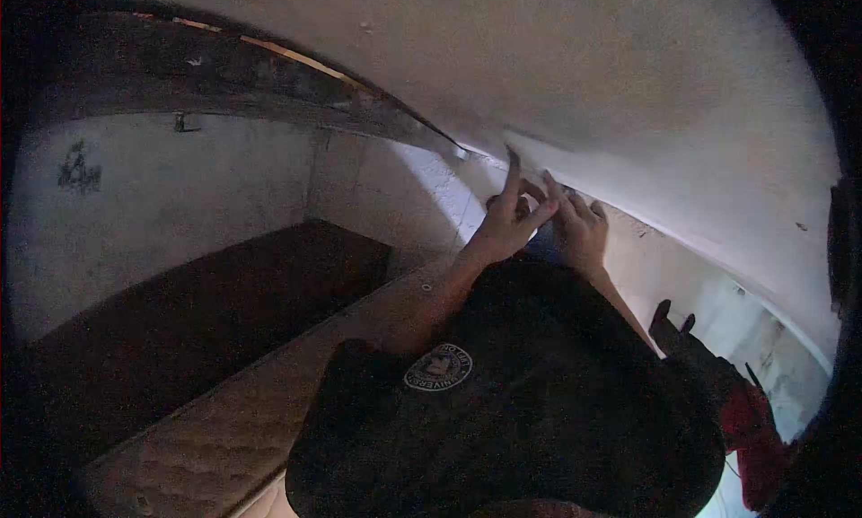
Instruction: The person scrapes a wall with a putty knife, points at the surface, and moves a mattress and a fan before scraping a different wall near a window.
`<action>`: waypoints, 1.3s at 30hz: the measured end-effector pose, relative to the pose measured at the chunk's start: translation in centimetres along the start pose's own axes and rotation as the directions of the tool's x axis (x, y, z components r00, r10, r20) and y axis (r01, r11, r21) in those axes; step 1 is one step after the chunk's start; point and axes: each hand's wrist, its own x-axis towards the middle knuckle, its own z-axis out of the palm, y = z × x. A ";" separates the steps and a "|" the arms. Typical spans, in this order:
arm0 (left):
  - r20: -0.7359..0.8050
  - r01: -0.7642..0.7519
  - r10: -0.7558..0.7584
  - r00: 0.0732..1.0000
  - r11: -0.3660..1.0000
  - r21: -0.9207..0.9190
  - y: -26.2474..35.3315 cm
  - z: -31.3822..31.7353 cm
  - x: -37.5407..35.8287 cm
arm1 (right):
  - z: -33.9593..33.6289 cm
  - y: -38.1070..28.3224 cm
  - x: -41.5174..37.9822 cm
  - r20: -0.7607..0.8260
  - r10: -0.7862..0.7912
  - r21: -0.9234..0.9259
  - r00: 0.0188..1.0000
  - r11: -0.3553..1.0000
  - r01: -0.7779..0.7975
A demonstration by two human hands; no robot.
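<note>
My left hand is raised in front of my chest, its index finger stretched up and its thumb reaching across to the other hand. Beside it, my right hand has one finger pointing up and the others bent. Thumb and fingertips of the two hands meet; anything pinched between them is too small and dim to make out. Just beyond the fingertips runs the bright lower edge of a large pale surface. Below the hands is my dark shirt, with a round white printed emblem.
At left stands a dark brown panel alongside a quilted mattress. A stained pale wall rises behind, under a dark beam. Dark and red cloth items hang or lie at lower right. A light patch falls on the wall.
</note>
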 end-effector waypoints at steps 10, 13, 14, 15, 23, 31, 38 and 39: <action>0.010 0.046 -0.046 0.999 0.999 0.014 2.4 0.4 0.2 | -2.5 -0.5 0.5 0.013 0.030 -0.077 0.999 0.997 -0.029; 0.027 0.098 -0.096 0.995 0.993 -0.066 2.2 -0.4 0.0 | -1.1 -0.6 0.3 -0.002 0.007 -0.092 1.000 0.996 -0.007; 0.033 0.051 -0.050 0.998 0.997 -0.054 1.8 -0.6 0.0 | -0.9 -0.3 0.4 0.011 0.015 -0.117 1.000 0.993 -0.014; 0.036 0.002 -0.001 0.999 0.999 -0.038 2.0 -0.7 -0.4 | -1.3 -0.6 0.1 0.029 -0.005 -0.119 1.000 0.993 0.008; -0.036 -0.010 0.005 0.999 0.988 -0.152 1.7 -1.3 0.0 | 0.8 -0.7 0.9 -0.029 -0.010 -0.131 1.000 0.991 0.006; 0.002 0.005 -0.005 1.000 0.987 -0.160 1.2 -1.6 -0.5 | -0.4 -3.0 2.1 -0.026 0.046 -0.157 0.999 0.986 -0.049; 0.111 0.049 -0.039 0.993 0.995 -0.089 2.6 -2.3 0.5 | -1.9 -2.9 2.6 -0.060 0.019 -0.143 0.998 0.989 -0.028; 0.107 0.046 -0.036 0.994 0.994 -0.096 2.0 -2.0 0.6 | -2.2 -2.9 2.6 -0.044 0.055 -0.167 0.998 0.984 -0.062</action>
